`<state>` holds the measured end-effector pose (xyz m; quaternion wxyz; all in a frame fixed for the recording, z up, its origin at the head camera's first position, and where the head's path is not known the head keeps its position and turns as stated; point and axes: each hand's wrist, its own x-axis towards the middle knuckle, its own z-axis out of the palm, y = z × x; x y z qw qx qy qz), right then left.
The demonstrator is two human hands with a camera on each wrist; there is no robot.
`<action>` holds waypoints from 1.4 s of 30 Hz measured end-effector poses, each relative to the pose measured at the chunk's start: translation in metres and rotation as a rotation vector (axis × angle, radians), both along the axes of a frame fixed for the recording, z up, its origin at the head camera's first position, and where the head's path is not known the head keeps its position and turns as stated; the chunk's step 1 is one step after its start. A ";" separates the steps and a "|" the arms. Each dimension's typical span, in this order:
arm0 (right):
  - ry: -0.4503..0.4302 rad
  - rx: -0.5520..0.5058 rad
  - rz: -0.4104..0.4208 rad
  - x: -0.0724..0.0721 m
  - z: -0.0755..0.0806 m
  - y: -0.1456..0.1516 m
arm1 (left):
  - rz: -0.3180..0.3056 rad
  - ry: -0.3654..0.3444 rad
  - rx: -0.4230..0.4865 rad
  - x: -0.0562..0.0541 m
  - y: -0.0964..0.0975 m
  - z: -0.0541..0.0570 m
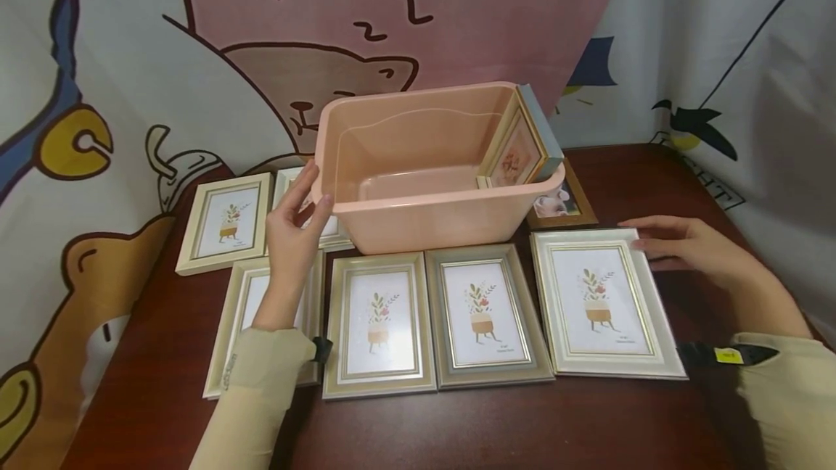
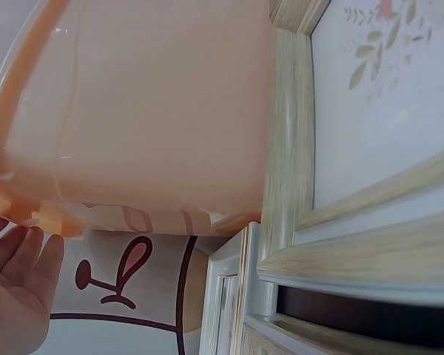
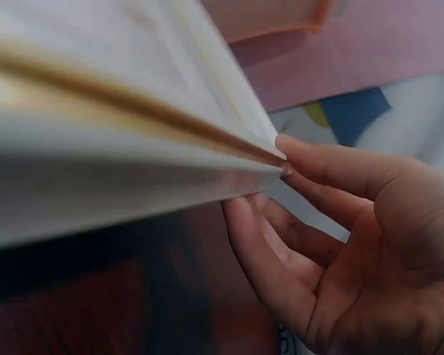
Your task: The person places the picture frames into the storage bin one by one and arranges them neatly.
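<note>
Your right hand (image 1: 708, 249) pinches the upper right corner of a white picture frame (image 1: 594, 303), fingers nearly closed around its edge; that frame is at the right end of the front row on the dark bench (image 1: 496, 426). Your left hand (image 1: 290, 234), partly curled, holds the left rim of a pink bin (image 1: 431, 220) behind the row. Inside the bin's right end, a blue-backed frame (image 1: 516, 151) leans upright.

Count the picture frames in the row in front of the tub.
4, left to right: a pale frame partly hidden by the left sleeve, a gold-toned frame, a grey frame and a white frame, pinched by the right hand. Any underneath would be hidden.
</note>
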<state>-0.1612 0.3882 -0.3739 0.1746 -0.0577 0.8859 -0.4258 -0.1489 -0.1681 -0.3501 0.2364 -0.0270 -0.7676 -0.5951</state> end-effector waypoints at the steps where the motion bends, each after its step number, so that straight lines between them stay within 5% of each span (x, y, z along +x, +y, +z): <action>1: 0.005 -0.023 -0.010 0.001 0.002 0.002 | 0.001 -0.002 -0.001 0.000 0.000 0.000; 10: 0.140 -0.245 -0.107 0.012 0.022 0.017 | 0.004 -0.002 -0.009 0.000 0.000 0.000; 17: 0.349 -0.176 -0.273 0.026 0.046 0.010 | 0.001 0.002 -0.004 0.000 0.000 0.000; 25: 0.517 -0.655 -0.349 0.030 0.069 -0.006 | 0.000 -0.006 -0.002 0.001 0.001 0.000; 30: 0.629 -0.778 -0.357 0.029 0.080 -0.011 | 0.008 -0.008 -0.013 0.001 0.001 0.000; 36: 0.649 -0.918 -0.519 0.026 0.091 -0.016 | 0.005 -0.010 -0.017 0.001 0.001 0.000; 42: 0.681 -0.923 -0.662 0.021 0.103 -0.025 | 0.007 -0.010 -0.018 0.002 0.001 0.001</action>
